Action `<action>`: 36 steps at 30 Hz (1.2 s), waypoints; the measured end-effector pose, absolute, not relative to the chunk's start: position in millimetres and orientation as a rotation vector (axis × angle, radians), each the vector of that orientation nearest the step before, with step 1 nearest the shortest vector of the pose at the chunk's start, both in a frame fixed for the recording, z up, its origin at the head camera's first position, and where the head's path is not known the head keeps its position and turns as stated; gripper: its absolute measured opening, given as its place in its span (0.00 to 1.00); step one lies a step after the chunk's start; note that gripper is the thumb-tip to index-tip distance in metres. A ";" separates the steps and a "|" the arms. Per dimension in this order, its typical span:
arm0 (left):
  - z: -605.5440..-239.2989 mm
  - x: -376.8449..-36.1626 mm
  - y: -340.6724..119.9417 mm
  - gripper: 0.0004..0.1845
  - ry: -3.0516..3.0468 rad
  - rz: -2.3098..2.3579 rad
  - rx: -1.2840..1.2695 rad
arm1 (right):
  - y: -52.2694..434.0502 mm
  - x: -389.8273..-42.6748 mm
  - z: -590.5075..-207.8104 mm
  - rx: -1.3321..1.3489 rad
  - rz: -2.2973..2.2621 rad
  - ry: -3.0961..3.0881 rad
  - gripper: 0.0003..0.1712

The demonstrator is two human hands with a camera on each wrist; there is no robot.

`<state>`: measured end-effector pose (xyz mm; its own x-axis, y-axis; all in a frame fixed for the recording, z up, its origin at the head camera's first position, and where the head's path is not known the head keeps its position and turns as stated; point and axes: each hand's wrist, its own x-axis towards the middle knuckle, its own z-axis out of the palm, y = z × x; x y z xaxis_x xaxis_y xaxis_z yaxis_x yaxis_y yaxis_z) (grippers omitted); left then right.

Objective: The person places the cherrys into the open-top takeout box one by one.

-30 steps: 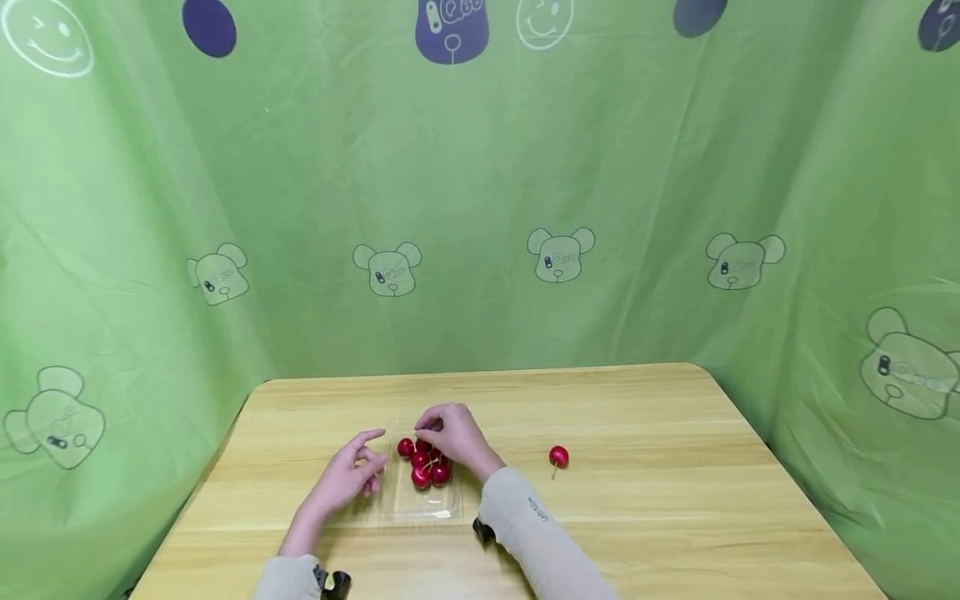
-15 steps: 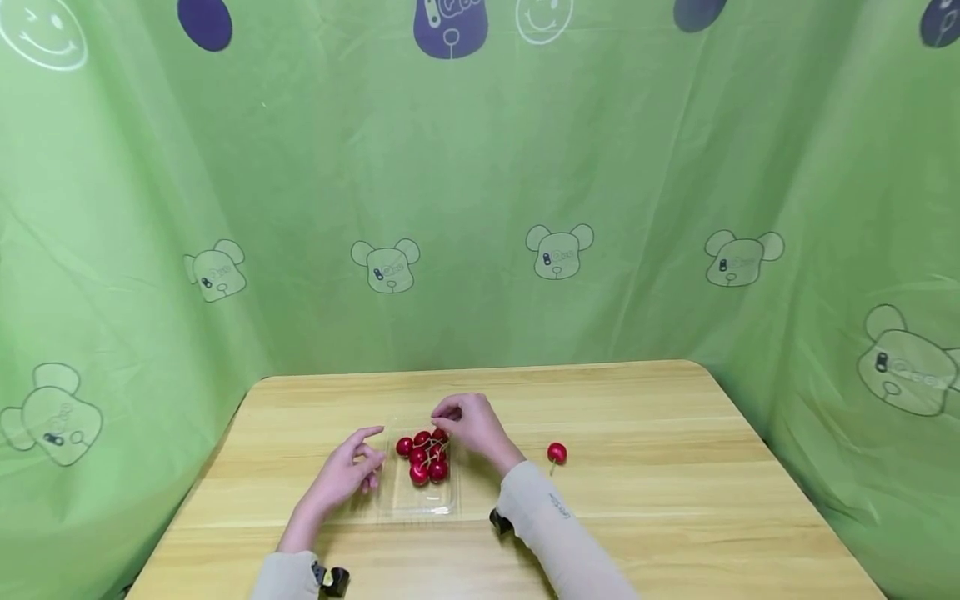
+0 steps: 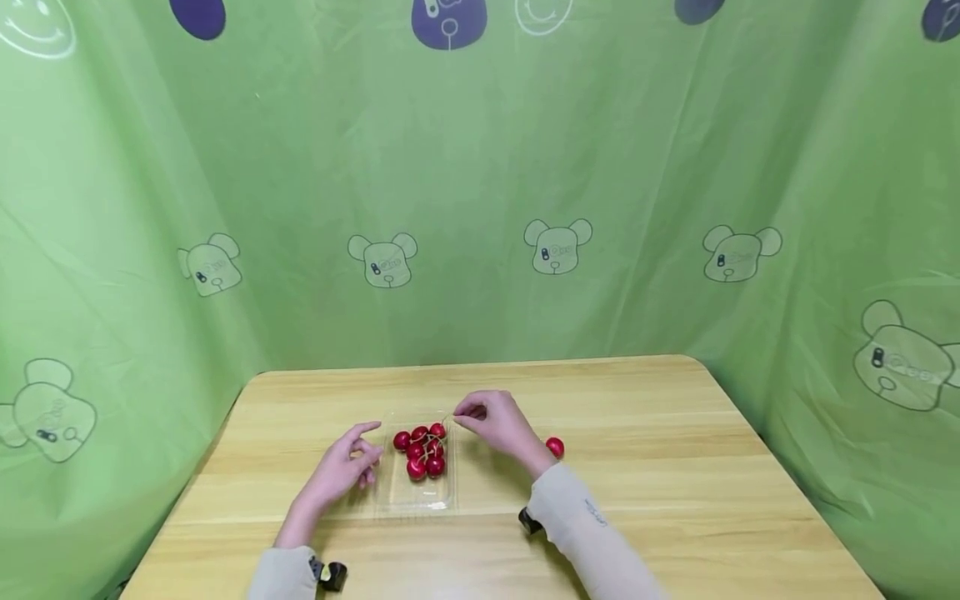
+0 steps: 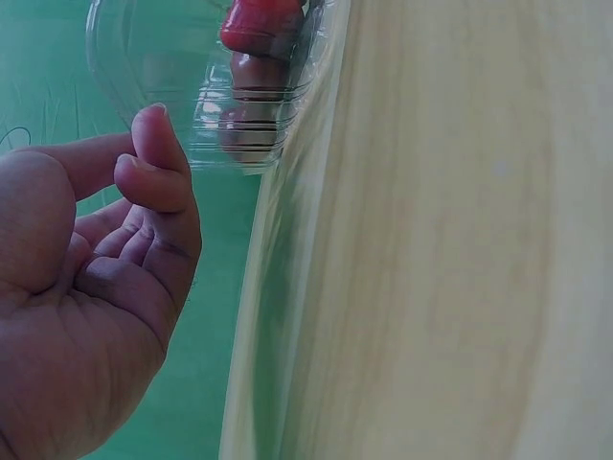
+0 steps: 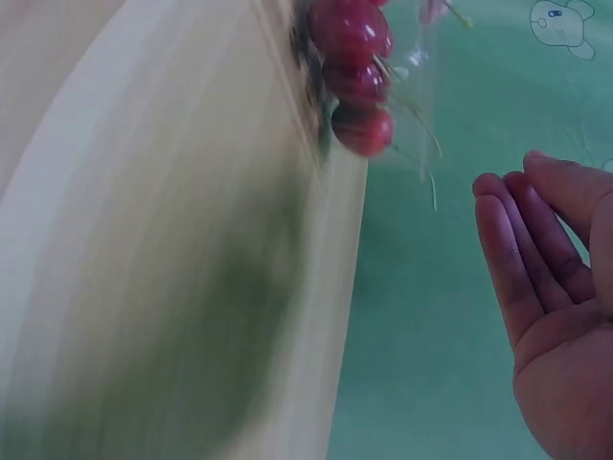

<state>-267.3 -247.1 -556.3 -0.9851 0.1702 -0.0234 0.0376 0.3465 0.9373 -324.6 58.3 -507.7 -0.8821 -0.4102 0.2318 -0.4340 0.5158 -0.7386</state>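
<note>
A clear plastic box (image 3: 412, 502) lies on the table with several red, stemmed cherries (image 3: 416, 469) in its far part. My left hand (image 3: 341, 468) is at the box's left side, fingers loosely bent and holding nothing. In the left wrist view, its fingertips are close to the clear wall; I cannot tell whether they touch it. My right hand (image 3: 501, 423) hovers just right of the box's far corner. The right wrist view shows nothing between its fingers (image 5: 508, 259), apart from the cherry stems. A single cherry (image 3: 555, 447) lies beyond my right wrist, partly hidden by it.
The wooden table (image 3: 675, 500) has rounded far corners. A green curtain (image 3: 465, 167) printed with bear heads hangs behind it and at both sides. Black wrist mounts (image 3: 332, 576) are on both sleeves.
My right hand has let go at the cherries and drawn back to the right, out of the box, uncovering the far cherries. The left hand has stayed nearly still beside the box.
</note>
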 end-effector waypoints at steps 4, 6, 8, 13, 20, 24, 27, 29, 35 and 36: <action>-553.2 -266.5 -246.5 0.33 2.480 1.733 0.173 | 75.7 -319.5 -501.6 0.765 1.297 -2.713 0.04; -551.9 -266.3 -245.6 0.33 2.476 1.739 0.173 | 86.3 -317.3 -500.7 0.773 1.270 -2.720 0.05; -551.6 -266.4 -245.1 0.32 2.476 1.742 0.178 | 98.1 -314.7 -501.1 0.780 1.237 -2.731 0.05; -552.7 -266.8 -245.0 0.32 2.483 1.736 0.161 | 129.0 -308.6 -505.5 0.816 1.134 -2.734 0.05; -554.7 -266.1 -246.7 0.32 2.482 1.737 0.151 | 162.6 -301.4 -511.0 0.838 1.038 -2.725 0.06; -554.2 -265.3 -246.1 0.31 2.484 1.732 0.150 | 175.0 -296.7 -513.3 0.820 1.009 -2.733 0.06; -554.3 -265.3 -245.6 0.31 2.487 1.727 0.152 | 181.5 -292.9 -516.2 0.810 0.997 -2.739 0.06; -554.7 -265.7 -245.4 0.31 2.488 1.724 0.154 | 185.1 -289.8 -518.2 0.816 1.002 -2.742 0.07; -554.9 -266.4 -245.0 0.32 2.489 1.721 0.161 | 192.7 -280.2 -524.5 0.832 1.007 -2.778 0.08; -554.8 -266.4 -244.8 0.32 2.489 1.721 0.164 | 193.6 -279.1 -525.5 0.825 1.014 -2.789 0.07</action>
<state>-266.4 -244.8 -554.8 -0.9879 0.1519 -0.0300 0.0256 0.3513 0.9359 -279.1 193.6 -525.5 -0.8546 -0.4645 0.2322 -0.5052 0.6401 -0.5789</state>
